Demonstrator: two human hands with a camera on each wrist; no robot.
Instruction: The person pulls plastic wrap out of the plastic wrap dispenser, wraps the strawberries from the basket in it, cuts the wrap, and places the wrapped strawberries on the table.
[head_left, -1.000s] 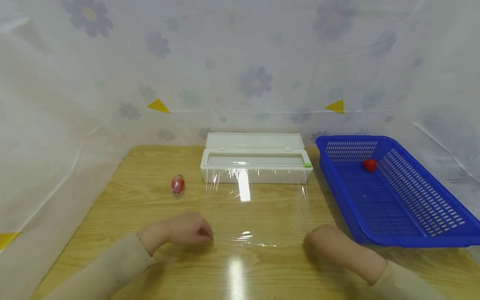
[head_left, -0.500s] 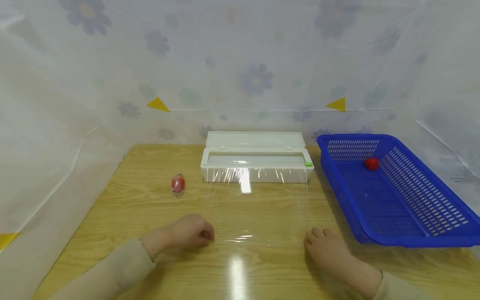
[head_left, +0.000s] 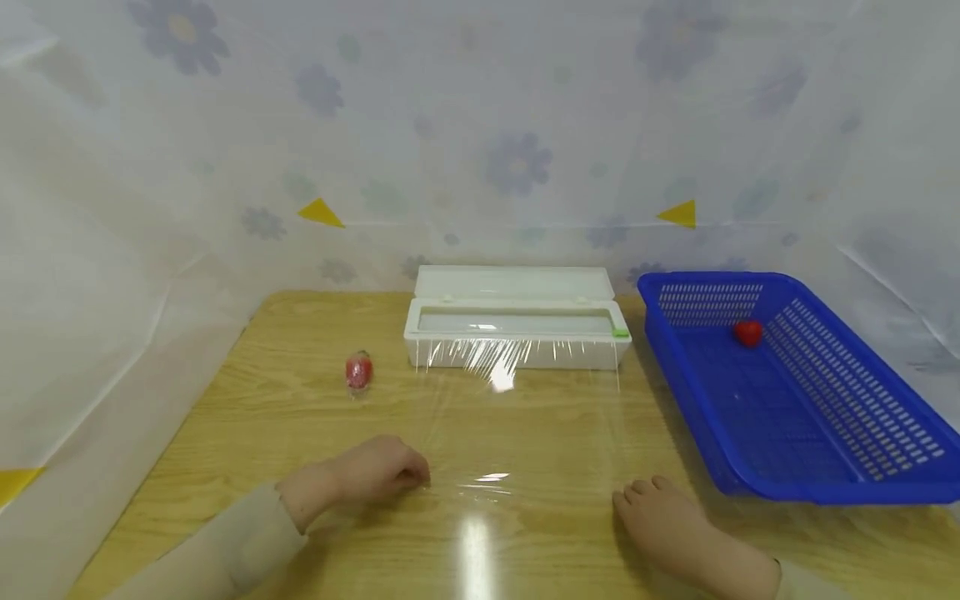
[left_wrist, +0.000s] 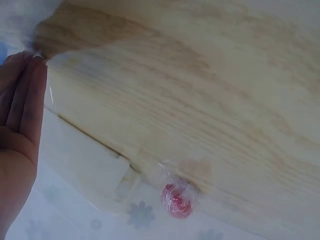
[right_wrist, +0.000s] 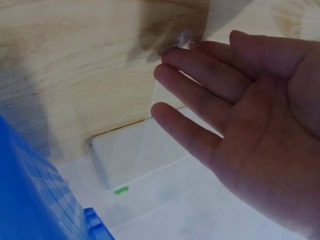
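A sheet of clear plastic wrap (head_left: 525, 433) stretches from a white dispenser box (head_left: 517, 350) toward me, lying low over the table. At its near left corner my left hand (head_left: 378, 471) pinches the wrap with its fingertips; in the left wrist view the film bunches at the fingertips (left_wrist: 37, 60). By the near right corner my right hand (head_left: 663, 521) has its fingers spread and fairly straight. Their tips touch or nearly touch the film edge, and the thumb (right_wrist: 270, 52) stands apart from the fingers' tips. Left of the box lies a small red fruit (head_left: 358, 371) wrapped in film.
A blue plastic basket (head_left: 757, 450) stands on the right, with one small red fruit (head_left: 747, 333) inside near its far end. The box's lid (head_left: 513, 282) is raised at the back, and a green slider (head_left: 620, 332) sits at its right end. A flowered curtain (head_left: 480, 125) hangs behind.
My right hand has loosened from its curled grip, spread its fingers and shifted slightly nearer to me. The wrap has sunk and slackened. My left hand stays almost still.
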